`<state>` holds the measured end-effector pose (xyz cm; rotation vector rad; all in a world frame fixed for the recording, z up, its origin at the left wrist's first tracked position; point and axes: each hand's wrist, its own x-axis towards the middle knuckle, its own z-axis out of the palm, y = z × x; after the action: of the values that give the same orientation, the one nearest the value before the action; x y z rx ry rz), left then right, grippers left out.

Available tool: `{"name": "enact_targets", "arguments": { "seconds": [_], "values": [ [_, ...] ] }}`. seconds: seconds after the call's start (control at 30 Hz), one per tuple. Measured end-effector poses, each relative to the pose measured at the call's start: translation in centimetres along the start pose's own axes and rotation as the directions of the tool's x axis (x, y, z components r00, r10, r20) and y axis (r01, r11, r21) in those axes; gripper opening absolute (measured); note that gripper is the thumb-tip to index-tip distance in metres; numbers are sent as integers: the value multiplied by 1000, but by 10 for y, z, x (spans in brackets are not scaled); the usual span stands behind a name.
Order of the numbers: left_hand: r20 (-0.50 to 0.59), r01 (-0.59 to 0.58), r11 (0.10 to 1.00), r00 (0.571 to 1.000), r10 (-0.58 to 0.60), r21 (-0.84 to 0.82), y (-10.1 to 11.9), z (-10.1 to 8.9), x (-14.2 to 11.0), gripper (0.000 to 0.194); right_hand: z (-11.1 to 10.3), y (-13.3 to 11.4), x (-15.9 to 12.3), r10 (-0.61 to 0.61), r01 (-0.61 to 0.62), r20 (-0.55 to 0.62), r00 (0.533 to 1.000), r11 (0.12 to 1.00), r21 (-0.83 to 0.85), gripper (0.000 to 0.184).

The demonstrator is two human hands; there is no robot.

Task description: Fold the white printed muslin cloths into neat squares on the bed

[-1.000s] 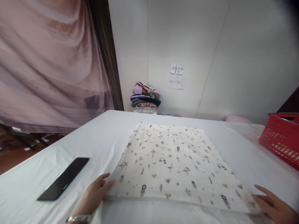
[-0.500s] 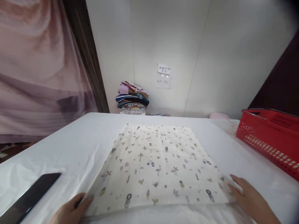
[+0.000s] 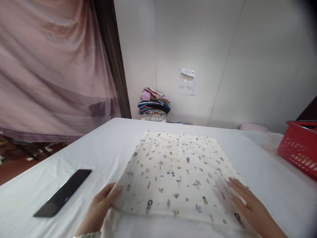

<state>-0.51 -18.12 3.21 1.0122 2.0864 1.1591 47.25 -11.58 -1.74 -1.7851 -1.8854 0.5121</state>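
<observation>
A cream patterned cloth [image 3: 177, 168] printed with small plants and flamingos lies flat on the white table [image 3: 104, 148]. My left hand [image 3: 100, 208] rests at the cloth's near left corner, fingers stretched out against its edge. My right hand [image 3: 250, 206] lies flat on top of the cloth near its right near corner, fingers extended and slightly blurred.
A black phone [image 3: 63, 192] lies on the table to the left. A red plastic basket [image 3: 300, 148] stands at the right edge. A stack of folded clothes [image 3: 154, 105] sits against the back wall. A pink curtain [image 3: 49, 66] hangs at the left.
My right hand has slid from beside the cloth's right edge onto its surface. My left hand stays at the near left corner. The camera view swung right then back.
</observation>
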Motion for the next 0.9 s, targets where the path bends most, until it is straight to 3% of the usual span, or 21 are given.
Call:
{"name": "enact_targets", "arguments": {
  "seconds": [0.03,0.1,0.2,0.27,0.33,0.43,0.5,0.6,0.67,0.73,0.9],
  "values": [
    [34,-6,999,999,8,-48,1,0,1,53,-2,-18,8,31,-33,20,999,995,92,49],
    [74,-23,992,997,32,-122,2,1,4,51,0,-63,23,61,-110,171,983,949,295,46],
    [69,-94,987,992,103,-130,6,10,5,44,20,-139,42,-42,-173,358,933,818,549,48],
    [93,-181,977,977,192,-113,13,19,2,36,43,-188,47,-124,-238,478,869,742,626,53],
    [122,-269,956,951,283,-119,21,30,-4,31,69,-229,46,-225,-299,601,767,703,645,58],
    [174,-337,924,914,367,-179,31,40,-13,27,106,-271,40,-316,-347,699,642,693,632,60],
    [284,-301,917,884,371,-262,35,38,-15,30,124,-283,38,-312,-384,711,630,671,634,58],
    [474,-98,926,836,275,-365,33,24,-5,33,138,-283,37,-253,-451,690,678,598,663,49],
    [430,-9,939,888,166,-343,31,15,17,35,143,-279,36,-230,-471,686,690,577,667,36],
    [284,-14,968,955,88,-250,31,13,52,41,146,-276,32,-231,-468,697,678,596,653,27],
    [209,31,994,977,-51,101,55,45,163,49,153,-281,22,-285,-385,714,639,686,618,29]
  ]
}}
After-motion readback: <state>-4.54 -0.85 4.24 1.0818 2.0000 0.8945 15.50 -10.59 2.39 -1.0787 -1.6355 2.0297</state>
